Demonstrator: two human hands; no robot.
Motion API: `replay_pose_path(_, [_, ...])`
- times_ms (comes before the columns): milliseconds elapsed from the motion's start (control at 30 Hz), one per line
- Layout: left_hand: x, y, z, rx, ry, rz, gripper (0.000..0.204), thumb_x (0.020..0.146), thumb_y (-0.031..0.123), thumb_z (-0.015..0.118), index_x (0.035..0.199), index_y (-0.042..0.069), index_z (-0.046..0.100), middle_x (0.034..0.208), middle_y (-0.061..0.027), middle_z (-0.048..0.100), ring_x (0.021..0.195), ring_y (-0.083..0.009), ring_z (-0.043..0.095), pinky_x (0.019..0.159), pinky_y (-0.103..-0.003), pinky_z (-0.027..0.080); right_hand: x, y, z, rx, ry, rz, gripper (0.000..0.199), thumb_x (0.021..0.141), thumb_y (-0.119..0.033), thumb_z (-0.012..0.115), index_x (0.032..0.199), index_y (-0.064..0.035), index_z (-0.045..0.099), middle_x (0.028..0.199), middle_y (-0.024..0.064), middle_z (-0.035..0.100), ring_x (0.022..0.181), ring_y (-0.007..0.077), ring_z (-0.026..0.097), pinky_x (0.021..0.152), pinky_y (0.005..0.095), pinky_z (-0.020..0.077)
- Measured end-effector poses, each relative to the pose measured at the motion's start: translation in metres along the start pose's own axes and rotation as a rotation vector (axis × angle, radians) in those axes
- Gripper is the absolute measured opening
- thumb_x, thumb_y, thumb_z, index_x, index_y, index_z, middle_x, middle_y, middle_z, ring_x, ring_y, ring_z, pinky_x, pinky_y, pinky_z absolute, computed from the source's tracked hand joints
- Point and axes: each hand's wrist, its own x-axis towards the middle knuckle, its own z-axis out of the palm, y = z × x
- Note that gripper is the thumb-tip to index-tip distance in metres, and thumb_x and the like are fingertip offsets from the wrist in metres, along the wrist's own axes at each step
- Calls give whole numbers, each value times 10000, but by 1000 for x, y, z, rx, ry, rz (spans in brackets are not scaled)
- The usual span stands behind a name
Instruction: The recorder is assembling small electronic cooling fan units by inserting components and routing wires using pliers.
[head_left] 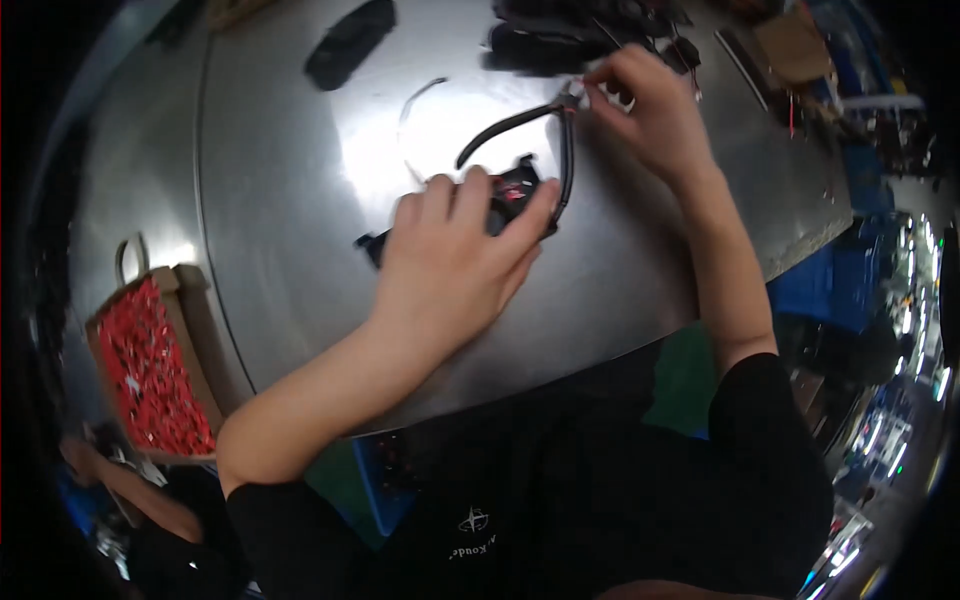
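My left hand (pixel 450 240) lies over a black plastic part (pixel 512 192) with small red pieces in it, fingers and thumb closed around it on the metal table. The palm hides much of this part. Black-handled pliers (pixel 567 140), handles spread apart, point with their jaws away from me. One handle runs down beside my left thumb. My right hand (pixel 645 115) is closed, its thumb and forefinger pinched at the tip of the jaws. Whether a small piece is also between those fingers, I cannot tell.
A thin wire (pixel 408 115) lies beyond my left hand. Farther off are a dark oblong object (pixel 350 43) and several black parts (pixel 535 45). A cardboard box (pixel 190 350) of small red pieces stands left. Another person's arm (pixel 140 490) shows at lower left; blue bins (pixel 825 280) stand right.
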Motion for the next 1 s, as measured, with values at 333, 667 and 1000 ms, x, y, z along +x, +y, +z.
replay_pose_path(333, [16, 3, -4, 178, -181, -98, 634, 827, 270, 791, 1438, 337, 636, 1256, -189, 574, 1048, -353, 577, 921, -449, 491, 1, 30, -34, 166, -386, 349, 264, 836, -230, 762, 833, 11, 653, 772, 163, 683, 752, 311, 691, 683, 403, 536])
replay_pose_path(667, [15, 2, 0, 192, -171, -123, 643, 829, 273, 789, 1448, 337, 630, 1246, -187, 575, 1034, -351, 581, 892, -435, 497, 4, 43, -41, 218, -525, 148, 169, 891, -123, 733, 963, -4, 638, 901, 136, 659, 823, 269, 669, 746, 363, 552])
replay_pose_path(1000, [9, -5, -2, 185, -131, -89, 636, 845, 311, 776, 1455, 362, 605, 1253, -164, 582, 1050, -329, 587, 876, -422, 490, 7, 17, -34, 311, -415, 146, 118, 912, -99, 718, 951, -9, 651, 951, 128, 636, 854, 255, 680, 748, 347, 559])
